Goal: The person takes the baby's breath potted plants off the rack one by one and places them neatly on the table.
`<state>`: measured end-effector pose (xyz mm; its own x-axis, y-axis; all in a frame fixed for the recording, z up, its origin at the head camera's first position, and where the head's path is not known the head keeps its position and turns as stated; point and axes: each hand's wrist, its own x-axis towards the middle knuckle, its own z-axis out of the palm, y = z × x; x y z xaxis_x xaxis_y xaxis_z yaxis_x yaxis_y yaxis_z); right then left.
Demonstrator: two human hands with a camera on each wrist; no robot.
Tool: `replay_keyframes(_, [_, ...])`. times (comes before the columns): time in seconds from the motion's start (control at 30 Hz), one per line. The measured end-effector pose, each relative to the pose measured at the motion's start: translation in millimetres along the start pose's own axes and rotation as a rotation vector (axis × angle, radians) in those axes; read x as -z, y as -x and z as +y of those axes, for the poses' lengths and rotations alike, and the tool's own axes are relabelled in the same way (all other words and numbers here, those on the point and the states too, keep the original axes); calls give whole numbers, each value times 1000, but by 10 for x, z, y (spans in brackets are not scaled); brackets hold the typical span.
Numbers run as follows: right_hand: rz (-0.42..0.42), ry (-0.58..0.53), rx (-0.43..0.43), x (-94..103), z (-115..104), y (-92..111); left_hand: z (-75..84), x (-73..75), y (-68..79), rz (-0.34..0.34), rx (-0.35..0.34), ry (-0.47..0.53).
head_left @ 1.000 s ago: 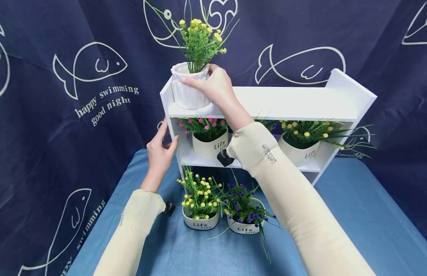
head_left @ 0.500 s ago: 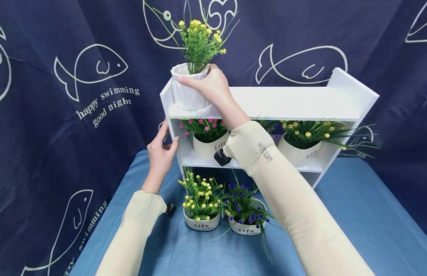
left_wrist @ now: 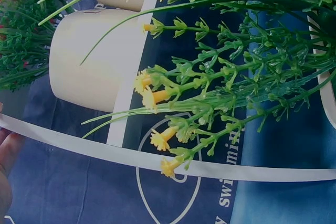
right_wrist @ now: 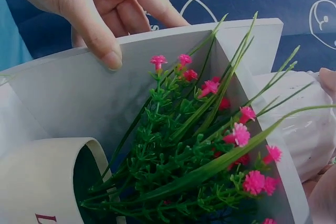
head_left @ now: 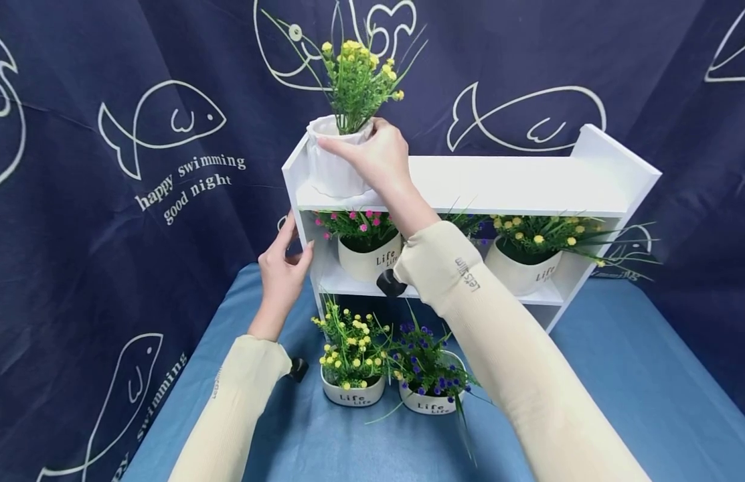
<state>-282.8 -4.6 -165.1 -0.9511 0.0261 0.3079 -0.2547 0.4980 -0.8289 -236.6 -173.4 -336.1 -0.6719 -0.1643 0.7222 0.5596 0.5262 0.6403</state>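
Note:
At the top left of the white shelf (head_left: 517,182), my right hand (head_left: 389,161) grips a white ceramic pot (head_left: 335,169) with a ribbed side. Its thumb lies across the front of the rim and the fingers go behind. Yellow artificial flowers (head_left: 357,84) and long grass blades rise from this pot, whose base is at the top board. My left hand (head_left: 280,271) pinches the shelf's left side panel, thumb inside and fingers outside. The right wrist view shows that thumb (right_wrist: 105,43) over the panel's edge, beside pink flowers (right_wrist: 241,135).
On the middle board stand a pink-flowered pot (head_left: 366,261), a purple-flowered plant (head_left: 468,223) partly hidden by my right arm, and a yellow-flowered pot (head_left: 523,271). Two oval pots, one yellow-flowered (head_left: 353,395) and one purple-flowered (head_left: 429,403), sit on the blue cloth (head_left: 348,448) before the shelf.
The white pot and my right hand have shifted slightly right, away from the shelf's left panel. My left hand keeps its hold on the panel.

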Motion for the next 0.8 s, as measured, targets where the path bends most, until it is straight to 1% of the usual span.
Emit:
replay_keyframes(0.2, [30, -51, 14, 79, 64, 52, -8, 0, -4, 3, -1, 2])
replay_keyframes(0.63, [29, -184, 56, 353, 217, 225, -24, -2, 6, 0, -8, 18])
replay_keyframes(0.8, [25, -235, 50, 478, 265, 291, -24, 0, 13, 3, -8, 21])
